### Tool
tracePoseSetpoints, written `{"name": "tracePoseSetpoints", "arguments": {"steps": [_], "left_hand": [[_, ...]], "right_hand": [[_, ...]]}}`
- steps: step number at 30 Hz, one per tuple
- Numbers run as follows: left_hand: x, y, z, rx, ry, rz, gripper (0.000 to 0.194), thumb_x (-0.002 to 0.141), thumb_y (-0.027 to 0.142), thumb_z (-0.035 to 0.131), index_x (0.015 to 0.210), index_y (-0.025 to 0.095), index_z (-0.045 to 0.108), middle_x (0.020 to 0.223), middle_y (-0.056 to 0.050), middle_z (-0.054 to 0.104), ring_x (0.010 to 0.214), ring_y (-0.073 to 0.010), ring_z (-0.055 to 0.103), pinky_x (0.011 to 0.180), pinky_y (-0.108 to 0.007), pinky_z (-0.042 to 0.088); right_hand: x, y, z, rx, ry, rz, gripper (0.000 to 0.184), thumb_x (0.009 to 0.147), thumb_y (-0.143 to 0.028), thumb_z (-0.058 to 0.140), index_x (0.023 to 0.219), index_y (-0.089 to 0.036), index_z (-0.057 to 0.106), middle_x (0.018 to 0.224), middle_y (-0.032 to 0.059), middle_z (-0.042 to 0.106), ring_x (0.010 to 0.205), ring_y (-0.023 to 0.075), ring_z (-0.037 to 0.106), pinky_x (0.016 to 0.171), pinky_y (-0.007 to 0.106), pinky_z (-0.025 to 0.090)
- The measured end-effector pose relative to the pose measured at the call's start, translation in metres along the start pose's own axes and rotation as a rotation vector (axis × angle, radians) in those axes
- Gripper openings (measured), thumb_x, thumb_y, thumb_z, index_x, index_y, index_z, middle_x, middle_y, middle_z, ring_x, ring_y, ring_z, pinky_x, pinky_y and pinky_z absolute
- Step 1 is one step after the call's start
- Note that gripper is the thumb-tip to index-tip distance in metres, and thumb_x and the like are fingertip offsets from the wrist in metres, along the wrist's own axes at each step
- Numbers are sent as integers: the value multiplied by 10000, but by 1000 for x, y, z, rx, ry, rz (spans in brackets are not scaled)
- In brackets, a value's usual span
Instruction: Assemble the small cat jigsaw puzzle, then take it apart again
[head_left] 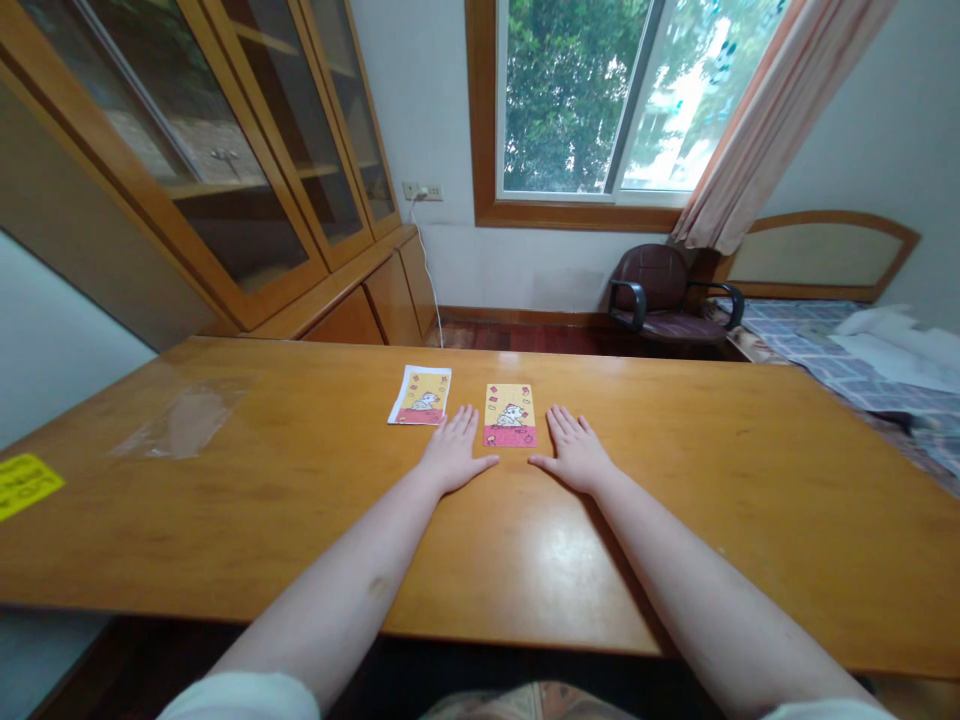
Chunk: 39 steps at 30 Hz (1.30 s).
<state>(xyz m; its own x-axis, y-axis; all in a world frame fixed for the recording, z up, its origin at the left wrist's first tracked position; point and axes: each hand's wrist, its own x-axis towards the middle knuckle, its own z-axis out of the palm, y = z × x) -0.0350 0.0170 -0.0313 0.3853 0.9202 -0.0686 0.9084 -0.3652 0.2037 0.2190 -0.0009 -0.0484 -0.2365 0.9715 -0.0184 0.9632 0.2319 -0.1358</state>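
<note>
Between my hands lies a yellow and pink picture card (pixel 510 415) with a white cartoon animal on it, flat on the wooden table (pixel 300 540). My left hand (pixel 453 452) rests flat on the tabletop at the card's left, thumb stretched toward its lower edge. On the other side, my right hand (pixel 575 450) lies flat too, its thumb pointing inward. Both hands hold nothing. A similar picture with a white border (pixel 420 396) lies left of the card; my left fingertips are at its lower right corner, and whether they touch it I cannot tell.
A clear plastic bag (pixel 184 420) lies on the table's left part, with a yellow note (pixel 28 485) at the left edge. Beyond the table stand a glass-door cabinet (pixel 300 240), a dark office chair (pixel 660 290) and a bed (pixel 810 340).
</note>
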Motion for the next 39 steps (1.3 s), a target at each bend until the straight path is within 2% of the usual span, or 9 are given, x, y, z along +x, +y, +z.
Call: {"name": "tracePoseSetpoints", "arguments": {"steps": [12, 14, 17, 21, 25, 29, 33, 35, 39], "left_hand": [[1, -4, 3, -52, 42, 17, 948, 788, 678, 460, 1489, 79, 240, 1562, -163, 170, 1447, -306, 148, 1171, -464, 134], [0, -6, 2, -127, 89, 33, 842, 824, 616, 457, 1472, 103, 292, 1551, -153, 239, 1433, -296, 214, 1166, -460, 171], [0, -9, -2, -320, 249, 72, 567, 879, 453, 439, 1362, 159, 477, 1432, -116, 470, 1335, -249, 406, 1127, -404, 287], [9, -6, -9, -659, 422, 3, 347, 860, 322, 471, 1132, 199, 648, 1174, -88, 657, 1130, -229, 575, 1020, -372, 418], [31, 9, -18, -917, 351, -270, 371, 779, 301, 607, 1127, 177, 644, 1207, -117, 645, 1132, -266, 579, 1004, -404, 420], [49, 26, -16, -1145, 406, -462, 419, 836, 304, 542, 1227, 155, 568, 1323, -130, 571, 1235, -247, 516, 1023, -358, 403], [51, 34, -1, -1108, 415, -438, 424, 836, 309, 548, 1236, 168, 559, 1380, -130, 515, 1300, -247, 452, 1062, -370, 365], [50, 36, 5, -1017, 425, -381, 405, 816, 303, 582, 1193, 156, 591, 1436, -142, 447, 1372, -250, 349, 1115, -377, 290], [54, 37, 9, -1055, 473, -313, 325, 827, 266, 556, 1134, 183, 621, 1430, -112, 459, 1352, -221, 383, 1123, -362, 283]], "right_hand": [[-1, 1, -1, 43, 17, -3, 1047, 770, -803, 341, 1498, -58, 233, 1560, 160, 184, 1447, 288, 141, 1169, 473, 81], [-3, 1, -3, 87, 39, -9, 974, 810, -754, 349, 1492, -66, 254, 1552, 168, 217, 1443, 284, 162, 1169, 469, 99], [-5, 4, -4, 203, 113, 0, 811, 876, -627, 373, 1475, -85, 299, 1527, 171, 294, 1417, 273, 251, 1155, 442, 187], [3, 9, -6, 409, 208, 137, 633, 920, -487, 358, 1422, -103, 394, 1419, 152, 477, 1299, 241, 449, 1081, 381, 336], [29, -2, -16, 383, 171, 264, 515, 906, -410, 399, 1311, -122, 534, 1271, 150, 609, 1184, 264, 548, 992, 382, 408], [47, -32, -23, 325, 111, 301, 465, 899, -395, 408, 1254, -145, 574, 1168, 144, 663, 1063, 272, 604, 881, 364, 447], [45, -58, -19, 140, 222, 296, 431, 900, -365, 408, 1203, -110, 579, 1104, 175, 670, 1048, 313, 561, 888, 417, 404], [41, -65, -16, 130, 231, 267, 437, 894, -375, 421, 1193, -98, 578, 1075, 182, 674, 1044, 326, 548, 881, 428, 397], [41, -71, -15, 179, 214, 256, 466, 867, -378, 455, 1215, -90, 570, 1096, 193, 666, 1059, 339, 537, 893, 438, 394]]}}
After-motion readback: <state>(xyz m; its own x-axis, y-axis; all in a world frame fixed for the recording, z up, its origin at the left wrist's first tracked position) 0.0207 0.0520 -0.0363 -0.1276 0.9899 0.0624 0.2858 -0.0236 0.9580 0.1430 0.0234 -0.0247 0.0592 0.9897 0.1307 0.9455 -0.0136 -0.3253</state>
